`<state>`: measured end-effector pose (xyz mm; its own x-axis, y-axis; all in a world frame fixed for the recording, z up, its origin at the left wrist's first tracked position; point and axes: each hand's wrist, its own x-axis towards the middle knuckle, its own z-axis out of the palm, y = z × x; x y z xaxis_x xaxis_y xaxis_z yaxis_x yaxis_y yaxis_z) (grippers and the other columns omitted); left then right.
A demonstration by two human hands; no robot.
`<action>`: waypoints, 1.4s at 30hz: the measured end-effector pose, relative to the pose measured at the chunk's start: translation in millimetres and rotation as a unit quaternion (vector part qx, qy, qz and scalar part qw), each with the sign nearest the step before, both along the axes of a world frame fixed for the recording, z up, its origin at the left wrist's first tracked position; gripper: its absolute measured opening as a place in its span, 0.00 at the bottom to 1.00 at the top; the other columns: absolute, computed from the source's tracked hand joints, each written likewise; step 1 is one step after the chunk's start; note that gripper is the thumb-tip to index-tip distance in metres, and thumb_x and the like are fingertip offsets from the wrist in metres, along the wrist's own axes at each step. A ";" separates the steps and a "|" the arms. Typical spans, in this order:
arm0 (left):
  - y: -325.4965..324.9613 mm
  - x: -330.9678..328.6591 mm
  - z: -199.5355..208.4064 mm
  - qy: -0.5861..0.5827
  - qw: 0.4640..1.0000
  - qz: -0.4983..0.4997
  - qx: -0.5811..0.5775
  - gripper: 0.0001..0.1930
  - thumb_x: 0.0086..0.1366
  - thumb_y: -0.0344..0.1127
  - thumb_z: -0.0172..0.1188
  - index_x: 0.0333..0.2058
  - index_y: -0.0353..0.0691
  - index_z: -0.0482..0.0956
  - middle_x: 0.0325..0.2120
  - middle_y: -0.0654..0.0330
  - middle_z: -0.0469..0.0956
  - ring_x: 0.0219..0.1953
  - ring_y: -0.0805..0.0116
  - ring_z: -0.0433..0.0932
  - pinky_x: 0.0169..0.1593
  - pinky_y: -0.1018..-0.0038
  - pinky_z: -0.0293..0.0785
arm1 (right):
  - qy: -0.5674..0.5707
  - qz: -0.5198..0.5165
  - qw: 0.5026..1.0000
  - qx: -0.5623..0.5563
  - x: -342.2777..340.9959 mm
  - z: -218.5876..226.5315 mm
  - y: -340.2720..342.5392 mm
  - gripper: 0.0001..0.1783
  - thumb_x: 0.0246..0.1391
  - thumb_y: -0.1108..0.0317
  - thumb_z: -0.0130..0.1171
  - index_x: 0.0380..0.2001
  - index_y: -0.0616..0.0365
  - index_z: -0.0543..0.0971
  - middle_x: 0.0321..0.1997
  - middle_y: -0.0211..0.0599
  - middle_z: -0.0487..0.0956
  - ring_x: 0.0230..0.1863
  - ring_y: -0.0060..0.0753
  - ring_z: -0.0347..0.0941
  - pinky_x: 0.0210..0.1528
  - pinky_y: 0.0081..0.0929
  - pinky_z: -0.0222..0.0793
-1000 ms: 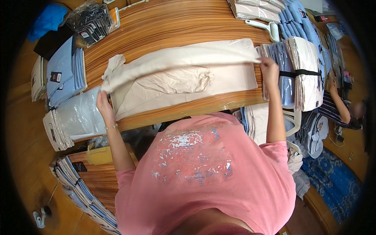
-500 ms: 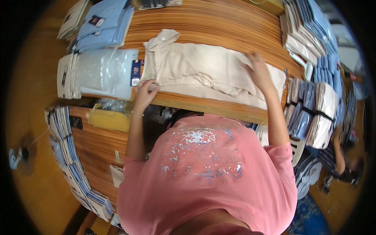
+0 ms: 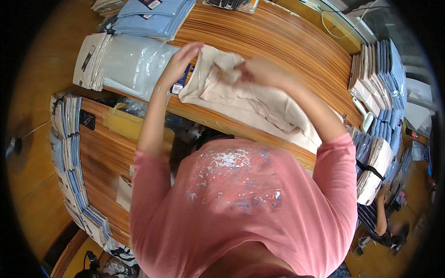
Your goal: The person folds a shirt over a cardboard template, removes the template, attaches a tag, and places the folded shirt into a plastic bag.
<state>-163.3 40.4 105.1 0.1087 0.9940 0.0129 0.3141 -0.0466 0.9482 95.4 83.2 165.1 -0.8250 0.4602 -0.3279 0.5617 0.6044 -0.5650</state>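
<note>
A cream folded garment (image 3: 241,99) lies on the wooden table (image 3: 287,41), reaching from its upper left end down to the right. My left hand (image 3: 178,65) rests on the garment's left end, beside a small dark tag (image 3: 178,85). My right hand (image 3: 252,69) is blurred and grips a bunched part of the cream fabric near that same end. Both arms in pink sleeves reach up from the lower edge.
Clear plastic-wrapped cream garments (image 3: 123,65) and light blue folded shirts (image 3: 150,16) lie left of my hands. Stacks of white and blue packed shirts (image 3: 380,69) line the table's right side, more stacks (image 3: 69,153) on a lower shelf at left. Another person (image 3: 384,222) sits at lower right.
My right hand has moved left along the cream garment to its left end, close to my left hand, drawing the fabric together. The view has also shifted.
</note>
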 end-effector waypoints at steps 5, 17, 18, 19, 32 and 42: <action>59.7 74.1 -37.4 0.087 0.884 -0.356 -0.290 0.23 0.67 0.51 0.43 0.39 0.35 0.78 0.35 0.61 0.79 0.36 0.70 0.75 0.46 0.75 0.68 | 0.192 0.056 0.962 -0.186 21.0 48.8 -100.4 0.10 0.50 0.64 0.57 0.35 0.57 0.78 0.31 0.45 0.78 0.32 0.47 0.72 0.37 0.33 0.67; 44.3 47.1 -41.2 0.334 0.897 -0.281 -0.068 0.24 0.60 0.54 0.53 0.37 0.35 0.78 0.34 0.51 0.77 0.38 0.60 0.73 0.46 0.69 0.65 | 0.187 -0.607 0.755 -0.160 226.2 -121.3 -112.5 0.10 0.53 0.67 0.57 0.35 0.62 0.78 0.22 0.24 0.72 0.25 0.15 0.63 0.28 0.16 0.62; 37.1 41.7 -50.1 0.389 0.887 -0.245 0.035 0.23 0.60 0.52 0.53 0.37 0.35 0.78 0.34 0.51 0.77 0.39 0.59 0.72 0.47 0.68 0.64 | 0.226 -0.627 0.732 -0.144 217.5 -114.6 -111.7 0.08 0.53 0.70 0.56 0.36 0.61 0.78 0.23 0.23 0.72 0.26 0.14 0.64 0.29 0.16 0.62; 30.6 37.1 -56.0 0.438 0.864 -0.208 0.136 0.21 0.60 0.50 0.54 0.36 0.35 0.77 0.34 0.52 0.76 0.39 0.57 0.72 0.48 0.68 0.63 | 0.256 -0.616 0.734 -0.129 215.1 -104.7 -109.8 0.09 0.54 0.70 0.56 0.37 0.61 0.78 0.23 0.24 0.72 0.26 0.14 0.65 0.30 0.16 0.63; 49.2 3.3 -77.6 0.157 0.959 -0.201 -0.119 0.16 0.63 0.42 0.55 0.27 0.31 0.76 0.29 0.63 0.74 0.37 0.70 0.68 0.44 0.80 0.61 | 0.400 -0.478 0.773 -0.117 151.7 25.8 -141.4 0.07 0.56 0.72 0.53 0.36 0.61 0.78 0.32 0.27 0.75 0.29 0.13 0.68 0.27 0.14 0.65; 10.0 83.7 -43.0 0.434 0.863 -0.042 0.256 0.15 0.54 0.38 0.61 0.39 0.39 0.74 0.41 0.56 0.73 0.46 0.58 0.69 0.52 0.65 0.61 | 0.269 -0.642 0.716 -0.047 247.0 -130.8 -133.0 0.12 0.53 0.71 0.56 0.42 0.58 0.77 0.28 0.28 0.74 0.21 0.15 0.66 0.24 0.15 0.65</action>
